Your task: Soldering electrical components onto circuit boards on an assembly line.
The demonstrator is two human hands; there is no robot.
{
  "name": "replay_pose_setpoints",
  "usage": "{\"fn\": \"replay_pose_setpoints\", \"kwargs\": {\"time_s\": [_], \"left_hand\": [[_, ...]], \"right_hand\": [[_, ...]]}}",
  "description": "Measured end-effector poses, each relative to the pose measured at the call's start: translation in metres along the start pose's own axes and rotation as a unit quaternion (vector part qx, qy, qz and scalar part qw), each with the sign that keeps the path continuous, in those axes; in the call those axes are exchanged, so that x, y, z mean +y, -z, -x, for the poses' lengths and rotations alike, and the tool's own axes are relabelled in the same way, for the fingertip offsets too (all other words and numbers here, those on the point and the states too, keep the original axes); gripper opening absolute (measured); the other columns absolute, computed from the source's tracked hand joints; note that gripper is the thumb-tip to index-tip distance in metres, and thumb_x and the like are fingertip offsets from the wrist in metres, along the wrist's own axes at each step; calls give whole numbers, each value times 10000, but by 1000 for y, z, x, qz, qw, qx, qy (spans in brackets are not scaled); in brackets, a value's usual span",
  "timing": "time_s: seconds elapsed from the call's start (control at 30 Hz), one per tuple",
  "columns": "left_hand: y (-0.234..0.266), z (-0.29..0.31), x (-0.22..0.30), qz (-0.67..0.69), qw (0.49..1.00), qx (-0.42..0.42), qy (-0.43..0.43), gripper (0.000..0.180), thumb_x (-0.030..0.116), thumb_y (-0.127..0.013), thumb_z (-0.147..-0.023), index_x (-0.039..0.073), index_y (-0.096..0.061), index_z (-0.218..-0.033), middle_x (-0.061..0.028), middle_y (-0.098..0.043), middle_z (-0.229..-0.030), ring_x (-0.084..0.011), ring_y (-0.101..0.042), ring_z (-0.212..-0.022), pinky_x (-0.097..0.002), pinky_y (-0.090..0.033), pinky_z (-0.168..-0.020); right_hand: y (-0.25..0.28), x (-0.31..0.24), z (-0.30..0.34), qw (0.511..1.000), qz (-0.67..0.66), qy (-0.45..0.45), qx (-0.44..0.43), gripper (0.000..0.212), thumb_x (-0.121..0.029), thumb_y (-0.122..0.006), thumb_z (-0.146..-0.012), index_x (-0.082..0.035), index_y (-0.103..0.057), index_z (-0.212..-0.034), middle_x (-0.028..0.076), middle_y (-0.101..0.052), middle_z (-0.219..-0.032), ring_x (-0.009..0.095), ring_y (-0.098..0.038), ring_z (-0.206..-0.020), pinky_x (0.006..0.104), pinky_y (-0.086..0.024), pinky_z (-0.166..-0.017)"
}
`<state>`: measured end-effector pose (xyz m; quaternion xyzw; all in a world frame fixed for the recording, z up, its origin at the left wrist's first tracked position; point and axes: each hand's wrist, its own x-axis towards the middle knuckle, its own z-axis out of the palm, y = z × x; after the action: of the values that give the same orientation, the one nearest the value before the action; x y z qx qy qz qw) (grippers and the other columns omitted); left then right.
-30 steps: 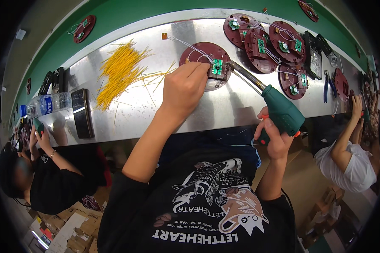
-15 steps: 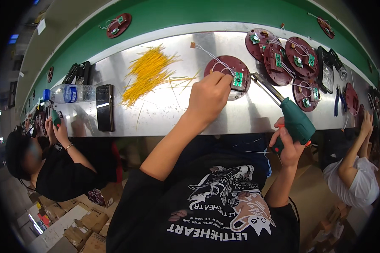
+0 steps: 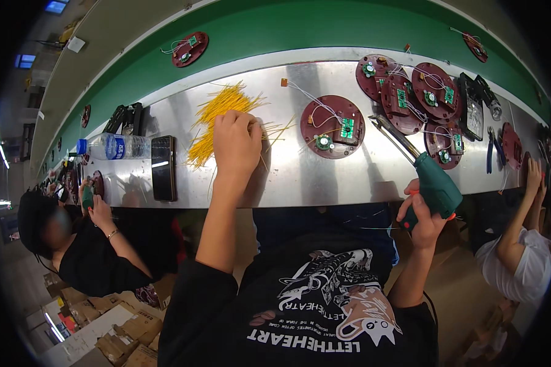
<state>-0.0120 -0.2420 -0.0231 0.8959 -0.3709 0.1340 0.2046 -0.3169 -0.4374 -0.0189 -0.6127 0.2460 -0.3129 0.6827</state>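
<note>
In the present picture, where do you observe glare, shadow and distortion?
Head view: glare whitens patches of the metal table; a light streak reflects in the phone; shadow falls right of the left hand; the table's far edge curves; corners are black.

On the bench [image 3: 281, 186] we log, left to right: bottle [image 3: 128, 147], phone [image 3: 163, 171], wires [image 3: 222, 103], 1 disc [image 3: 323, 126] with a board [image 3: 348, 128] on it, then 4 clustered discs [image 3: 414, 101], pliers [image 3: 490, 158] farther right. We note the iron [image 3: 438, 183] before the cluster, its tip [image 3: 377, 120] between disc and cluster.
</note>
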Motion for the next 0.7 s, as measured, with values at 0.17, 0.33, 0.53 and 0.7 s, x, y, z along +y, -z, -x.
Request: {"fn": "replay_pose_setpoints", "kwargs": {"time_s": [0.17, 0.33, 0.53, 0.7], "left_hand": [[-2, -6, -6, 49, 998, 15, -34, 114, 48, -666, -826, 18, -668, -936, -133, -630, -896, -331, -561, -913, -429, -461, -858], [8, -17, 10, 195, 965, 148, -91, 113, 16, -655, -837, 5, -648, -949, -132, -634, -874, -336, -600, -843, -419, -492, -774], [3, -16, 59, 285, 940, 138, -126, 134, -15, -661, -822, -4, -648, -954, -126, -632, -851, -317, -613, -711, -394, -510, -663], [-29, 4, 82, 289, 945, 3, -155, 163, -39, -677, -776, -12, -670, -937, -122, -629, -835, -295, -610, -696, -384, -511, -651]], "right_hand": [[-3, -3, -1, 1000, 12, -11, 7, 439, -74, -555, -916, 75, -489, -1323, 170, -601, -999, 172, -565, -532, 271, -468, -459], [-5, -5, -1, 1000, 13, -2, -25, 439, -75, -553, -917, 76, -489, -1324, 177, -606, -1016, 175, -564, -535, 275, -470, -467], [-9, -5, -3, 999, 30, -7, -41, 433, -72, -559, -916, 78, -500, -1318, 197, -615, -1070, 178, -573, -545, 277, -476, -486], [-6, -4, -3, 996, 44, -30, -71, 420, -49, -569, -909, 78, -510, -1305, 202, -617, -1089, 177, -585, -574, 281, -480, -494]]}}
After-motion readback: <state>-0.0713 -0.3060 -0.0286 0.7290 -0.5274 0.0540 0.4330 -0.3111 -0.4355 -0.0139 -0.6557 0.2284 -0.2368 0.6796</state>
